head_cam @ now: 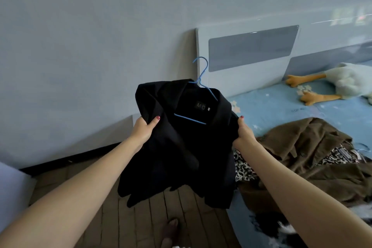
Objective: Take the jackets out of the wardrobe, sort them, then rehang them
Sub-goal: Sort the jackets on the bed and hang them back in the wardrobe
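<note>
A black jacket (pixel 181 147) hangs in the air in front of me, over the floor beside the bed. It sits on a blue wire hanger (pixel 203 78) whose hook sticks up above the collar. My left hand (pixel 144 129) grips the jacket's left front edge, thumb on top. My right hand (pixel 244 134) grips its right edge. On the bed to the right lie a brown jacket (pixel 314 147) and a leopard-print garment (pixel 244 169) partly under it.
The bed with a blue sheet (pixel 281 106) and a pale headboard (pixel 251 52) fills the right side. A plush goose (pixel 346 82) lies near the headboard. A wooden floor (pixel 151 217) lies below, with my foot (pixel 171 229) on it. A plain wall stands behind.
</note>
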